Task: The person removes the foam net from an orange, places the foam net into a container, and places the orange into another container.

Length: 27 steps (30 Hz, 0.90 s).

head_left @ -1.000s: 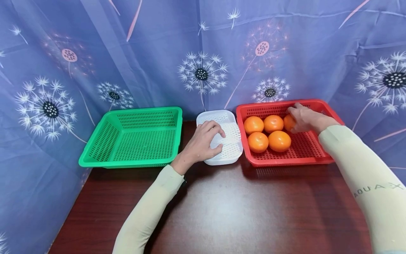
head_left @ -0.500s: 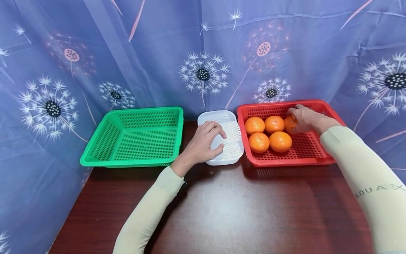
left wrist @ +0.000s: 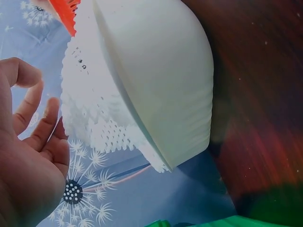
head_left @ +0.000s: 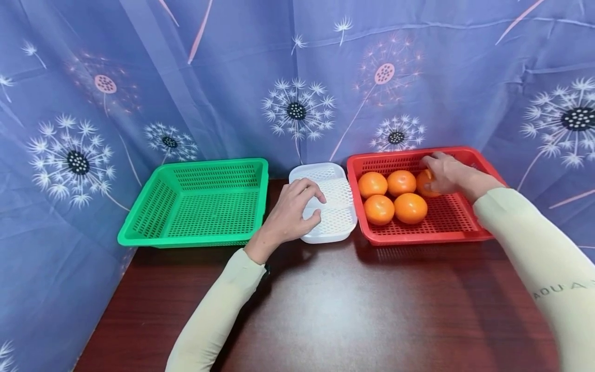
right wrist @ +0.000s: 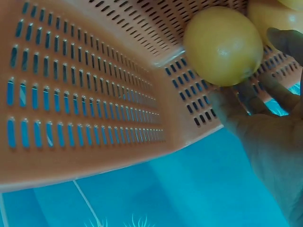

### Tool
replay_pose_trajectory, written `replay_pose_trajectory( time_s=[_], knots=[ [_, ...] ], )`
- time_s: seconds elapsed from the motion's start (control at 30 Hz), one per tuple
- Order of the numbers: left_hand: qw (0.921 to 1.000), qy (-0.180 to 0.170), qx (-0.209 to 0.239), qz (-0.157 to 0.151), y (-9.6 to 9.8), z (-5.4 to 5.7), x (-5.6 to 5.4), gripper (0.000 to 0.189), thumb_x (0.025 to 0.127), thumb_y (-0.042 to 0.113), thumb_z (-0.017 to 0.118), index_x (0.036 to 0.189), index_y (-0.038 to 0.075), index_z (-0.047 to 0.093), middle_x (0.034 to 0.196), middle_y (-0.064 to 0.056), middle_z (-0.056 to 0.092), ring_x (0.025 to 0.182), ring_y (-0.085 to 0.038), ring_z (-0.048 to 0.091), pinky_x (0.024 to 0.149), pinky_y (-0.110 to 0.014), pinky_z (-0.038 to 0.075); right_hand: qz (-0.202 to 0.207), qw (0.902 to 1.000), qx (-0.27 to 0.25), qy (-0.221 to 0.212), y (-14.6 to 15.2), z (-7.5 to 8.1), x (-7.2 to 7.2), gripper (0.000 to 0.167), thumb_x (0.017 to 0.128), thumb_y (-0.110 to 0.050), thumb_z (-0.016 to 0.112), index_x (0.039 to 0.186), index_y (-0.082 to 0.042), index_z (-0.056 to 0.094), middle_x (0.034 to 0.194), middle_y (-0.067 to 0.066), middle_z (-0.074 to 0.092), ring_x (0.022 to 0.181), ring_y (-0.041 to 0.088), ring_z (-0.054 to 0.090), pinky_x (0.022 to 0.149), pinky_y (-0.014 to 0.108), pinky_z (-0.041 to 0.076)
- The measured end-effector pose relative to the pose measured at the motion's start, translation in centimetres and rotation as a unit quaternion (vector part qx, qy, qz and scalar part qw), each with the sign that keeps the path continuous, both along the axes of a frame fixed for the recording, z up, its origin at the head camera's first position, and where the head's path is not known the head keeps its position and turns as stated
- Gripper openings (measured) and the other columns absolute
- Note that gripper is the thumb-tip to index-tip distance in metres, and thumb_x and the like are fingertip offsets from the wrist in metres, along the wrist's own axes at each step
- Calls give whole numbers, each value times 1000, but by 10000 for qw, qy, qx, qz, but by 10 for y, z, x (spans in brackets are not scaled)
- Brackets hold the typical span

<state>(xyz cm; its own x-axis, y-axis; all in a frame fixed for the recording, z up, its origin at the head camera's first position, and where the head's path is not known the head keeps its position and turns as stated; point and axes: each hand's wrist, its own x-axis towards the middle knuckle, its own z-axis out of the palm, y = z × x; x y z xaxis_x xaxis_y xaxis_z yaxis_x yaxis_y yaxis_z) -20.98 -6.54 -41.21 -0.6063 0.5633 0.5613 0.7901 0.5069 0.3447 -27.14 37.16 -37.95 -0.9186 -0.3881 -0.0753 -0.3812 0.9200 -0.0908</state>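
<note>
Over the left part of a white plastic box [head_left: 321, 238], my left hand [head_left: 289, 211] hangs with loosely bent fingers and holds nothing. White foam netting [head_left: 338, 199] lies in the box and pokes past its rim in the left wrist view. My right hand [head_left: 446, 173] is inside the red basket [head_left: 418, 237], at the back-right orange [head_left: 425, 183]. In the right wrist view its fingers [right wrist: 229, 106] lie at the side of that orange [right wrist: 222, 45], and the thumb is spread away. Several more oranges [head_left: 410, 208] sit close together in the basket's left half.
A green basket [head_left: 214, 212] with nothing in it stands on the left of the dark wooden table [head_left: 325, 305]. The white box sits between both baskets, close against the red one. A blue curtain [head_left: 223, 77] with dandelion prints hangs right behind.
The right hand has loosened and shifted slightly right, so more of the back-right orange shows. My left hand has drifted a little to the left over the box.
</note>
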Motion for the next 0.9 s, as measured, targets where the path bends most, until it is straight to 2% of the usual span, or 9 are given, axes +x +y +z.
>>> replay_pose_trajectory(
  time_s=[0.23,0.3,0.37,0.47,0.53,0.6,0.77,0.9],
  knots=[
    [9999,82,74,106,-9,2,3,13,89,12,67,101,15,71,113,-1,64,108,-23,58,90,-46,45,-151,9984,-536,115,-4,18,13,54,92,-14,75,134,12,53,134,41,49,125,59,50,104,70,42],
    [9997,100,102,192,-11,3,4,14,88,10,68,101,14,71,112,-1,64,107,-23,58,90,-46,44,-191,9965,-768,282,-5,26,17,51,93,-14,74,134,11,54,132,39,52,123,56,52,103,69,42],
    [9994,100,146,294,-14,5,4,13,89,11,69,102,14,71,111,-1,65,105,-23,58,89,-45,44,-194,9939,-951,529,-7,34,22,44,95,-13,74,129,10,58,125,35,58,118,53,56,100,68,44],
    [9988,130,256,392,-19,8,4,11,90,13,70,101,13,70,109,-1,66,100,-24,57,88,-45,44,-148,9876,-1200,1004,-12,44,31,26,93,-12,74,112,4,66,107,25,67,102,43,63,91,61,48],
    [9985,152,307,432,-22,11,5,9,91,16,70,100,13,69,107,-1,66,98,-25,57,87,-45,45,-125,9830,-1337,1249,-16,49,40,17,93,-12,74,104,0,69,101,19,69,96,38,65,87,58,49],
    [9982,166,345,454,-25,13,6,9,92,18,71,99,12,69,106,-2,66,96,-25,57,87,-44,46,-78,9778,-1464,1499,-21,52,49,11,92,-11,74,99,-3,70,97,14,69,92,34,65,83,54,49],
    [9974,150,382,585,-34,20,12,10,94,20,72,98,12,69,101,-2,66,88,-22,55,84,-40,45,-117,9644,-1677,2041,-31,50,73,10,90,-11,75,94,-4,69,96,13,69,87,32,63,78,49,45],
    [9962,231,451,715,-43,26,19,10,94,20,72,97,12,69,98,-2,65,88,-21,56,82,-39,46,-212,9521,-1883,2401,-38,45,93,11,89,-11,76,93,-4,69,96,13,68,86,28,61,77,42,42]
  ],
)
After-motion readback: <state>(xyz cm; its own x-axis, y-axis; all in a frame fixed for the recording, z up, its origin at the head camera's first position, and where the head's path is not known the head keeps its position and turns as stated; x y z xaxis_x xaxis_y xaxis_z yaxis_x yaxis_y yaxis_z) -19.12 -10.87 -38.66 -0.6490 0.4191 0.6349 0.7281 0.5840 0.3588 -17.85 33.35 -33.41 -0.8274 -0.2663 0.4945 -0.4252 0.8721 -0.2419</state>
